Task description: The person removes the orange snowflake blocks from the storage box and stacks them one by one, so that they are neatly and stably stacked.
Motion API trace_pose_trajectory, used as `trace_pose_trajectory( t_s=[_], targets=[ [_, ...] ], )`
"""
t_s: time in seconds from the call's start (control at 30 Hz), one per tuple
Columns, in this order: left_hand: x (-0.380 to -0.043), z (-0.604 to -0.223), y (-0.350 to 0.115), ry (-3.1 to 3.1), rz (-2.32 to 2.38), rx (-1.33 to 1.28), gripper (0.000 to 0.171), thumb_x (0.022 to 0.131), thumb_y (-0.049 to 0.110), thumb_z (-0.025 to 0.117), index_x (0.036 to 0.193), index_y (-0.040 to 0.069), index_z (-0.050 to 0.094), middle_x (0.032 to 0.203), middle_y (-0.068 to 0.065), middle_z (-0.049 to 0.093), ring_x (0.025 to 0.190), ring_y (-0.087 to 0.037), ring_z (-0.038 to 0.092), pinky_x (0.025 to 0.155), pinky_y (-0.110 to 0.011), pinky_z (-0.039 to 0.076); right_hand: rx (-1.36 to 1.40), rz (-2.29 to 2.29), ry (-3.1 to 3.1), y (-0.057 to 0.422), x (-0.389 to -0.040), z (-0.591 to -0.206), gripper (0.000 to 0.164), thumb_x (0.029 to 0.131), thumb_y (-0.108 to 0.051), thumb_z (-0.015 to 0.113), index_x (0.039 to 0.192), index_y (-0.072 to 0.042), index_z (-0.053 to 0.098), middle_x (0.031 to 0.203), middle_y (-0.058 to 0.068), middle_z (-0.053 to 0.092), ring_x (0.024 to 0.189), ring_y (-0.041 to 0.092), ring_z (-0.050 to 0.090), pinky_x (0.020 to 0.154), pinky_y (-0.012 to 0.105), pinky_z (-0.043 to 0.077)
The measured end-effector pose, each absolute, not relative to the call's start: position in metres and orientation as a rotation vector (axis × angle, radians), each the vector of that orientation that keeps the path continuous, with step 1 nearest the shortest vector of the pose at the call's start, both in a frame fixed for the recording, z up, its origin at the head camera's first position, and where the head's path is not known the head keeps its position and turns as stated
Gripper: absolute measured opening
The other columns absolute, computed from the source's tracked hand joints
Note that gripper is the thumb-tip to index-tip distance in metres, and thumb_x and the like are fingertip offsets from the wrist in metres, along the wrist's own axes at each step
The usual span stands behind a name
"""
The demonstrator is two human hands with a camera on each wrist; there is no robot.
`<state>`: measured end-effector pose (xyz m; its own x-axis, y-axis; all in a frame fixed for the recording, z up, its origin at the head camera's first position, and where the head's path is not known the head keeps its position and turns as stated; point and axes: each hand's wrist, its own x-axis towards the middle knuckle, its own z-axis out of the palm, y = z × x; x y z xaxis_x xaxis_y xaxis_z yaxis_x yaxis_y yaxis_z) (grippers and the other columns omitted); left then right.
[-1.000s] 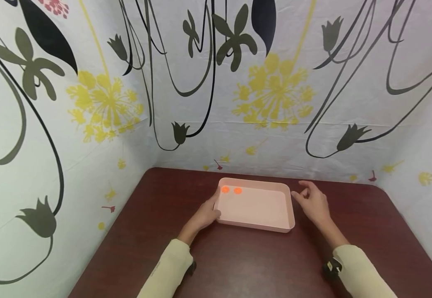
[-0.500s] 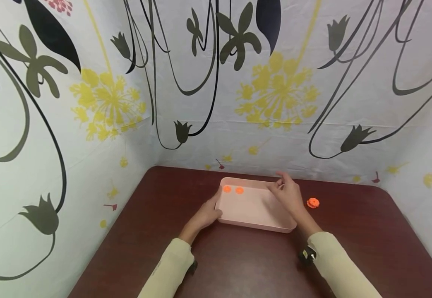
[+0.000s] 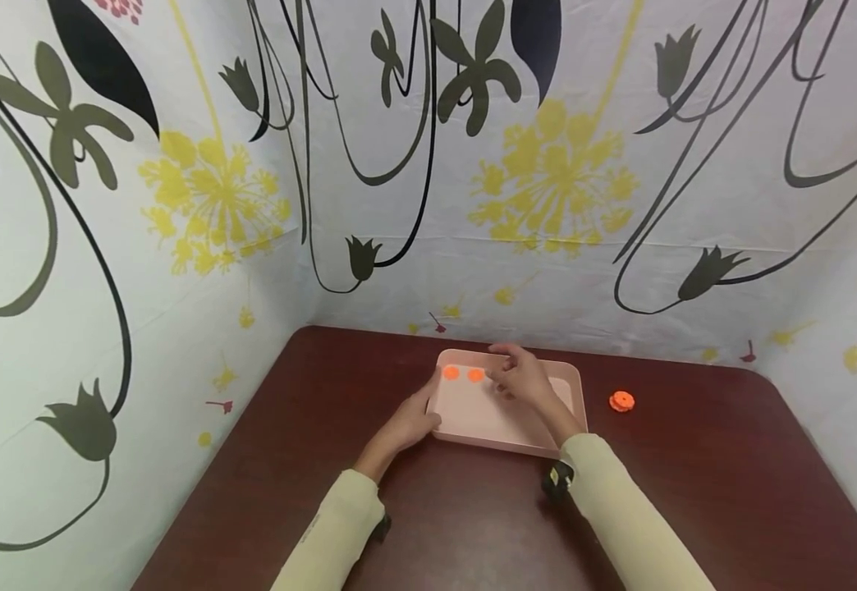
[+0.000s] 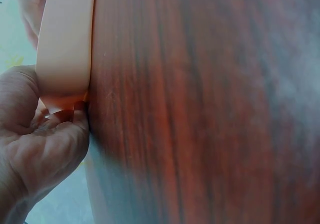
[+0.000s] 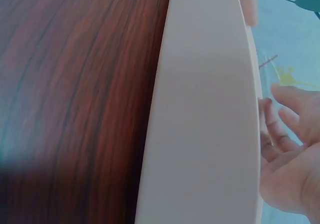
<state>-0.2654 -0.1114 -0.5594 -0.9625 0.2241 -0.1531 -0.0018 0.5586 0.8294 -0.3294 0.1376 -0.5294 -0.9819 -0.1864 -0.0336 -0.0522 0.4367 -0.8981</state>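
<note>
A shallow pale pink tray point(image 3: 473, 417) sits on the table toward the back. My left hand point(image 3: 406, 423) grips its left side, thumb over the rim; the left wrist view shows the fingers curled under the tray's edge point(image 4: 65, 44). Two flat orange discs point(image 3: 451, 373) lie side by side in the tray's back left corner. Over the tray is my right hand point(image 3: 524, 379), fingers bent, fingertips just right of the second disc point(image 3: 476, 375). I cannot tell whether it holds anything; in the right wrist view the tray wall point(image 5: 200, 109) partly hides the fingertips.
To the right of the tray, a small stack of orange notched discs point(image 3: 621, 401) stands on the dark red-brown wooden table point(image 3: 473, 525). Patterned white cloth point(image 3: 414, 205) hangs behind the table and along its sides.
My right hand has moved left, from beside the tray's right edge to over the tray near the two discs. The orange stack at the right has come into view. The left hand stays on the tray.
</note>
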Motion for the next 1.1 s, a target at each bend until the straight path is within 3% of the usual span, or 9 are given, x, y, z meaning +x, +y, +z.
trace_pose_trajectory(
  t_s=[0.17,0.4,0.63,0.87,1.1],
  targets=[
    [-0.265,-0.559,-0.112,2.543,1.370,0.169,0.096,0.092,0.003,0.060,0.171,0.030,0.012,0.176,-0.005,0.028,0.133,-0.026,0.046,0.101,-0.042,0.041,-0.222,-1.516,2.515,0.123,-0.332,-0.531,0.051,0.098,-0.009,0.072,0.147,-0.011,0.059,0.092,0.014,0.068,0.075,0.027,0.072,0.060,0.032,0.056],
    [-0.265,-0.558,-0.111,2.551,1.376,0.166,0.097,0.091,0.002,0.060,0.171,0.030,0.013,0.175,-0.007,0.029,0.132,-0.027,0.046,0.101,-0.042,0.042,-0.165,-1.419,2.583,0.116,-0.339,-0.544,0.049,0.090,-0.011,0.080,0.137,-0.012,0.067,0.088,0.006,0.064,0.065,0.014,0.060,0.056,0.028,0.050],
    [-0.265,-0.559,-0.111,2.560,1.369,0.176,0.096,0.092,0.003,0.060,0.171,0.031,0.013,0.175,-0.007,0.029,0.132,-0.027,0.047,0.102,-0.042,0.041,-0.096,-1.256,2.715,0.111,-0.344,-0.550,0.042,0.085,-0.020,0.086,0.126,-0.017,0.075,0.087,0.005,0.067,0.069,0.015,0.057,0.060,0.027,0.046],
    [-0.264,-0.559,-0.111,2.551,1.382,0.173,0.094,0.092,0.002,0.059,0.171,0.030,0.014,0.176,-0.006,0.027,0.152,-0.026,0.039,0.114,-0.048,0.040,-0.058,-1.175,2.801,0.107,-0.341,-0.553,0.040,0.084,-0.020,0.086,0.123,-0.019,0.077,0.088,0.003,0.067,0.078,0.018,0.056,0.066,0.030,0.042],
    [-0.265,-0.559,-0.111,2.550,1.357,0.145,0.094,0.093,0.004,0.060,0.171,0.032,0.014,0.176,-0.006,0.027,0.142,-0.025,0.044,0.103,-0.045,0.041,-0.007,-1.124,2.828,0.106,-0.342,-0.555,0.036,0.085,-0.026,0.086,0.120,-0.023,0.078,0.092,0.002,0.069,0.082,0.019,0.058,0.069,0.032,0.041]
  ],
)
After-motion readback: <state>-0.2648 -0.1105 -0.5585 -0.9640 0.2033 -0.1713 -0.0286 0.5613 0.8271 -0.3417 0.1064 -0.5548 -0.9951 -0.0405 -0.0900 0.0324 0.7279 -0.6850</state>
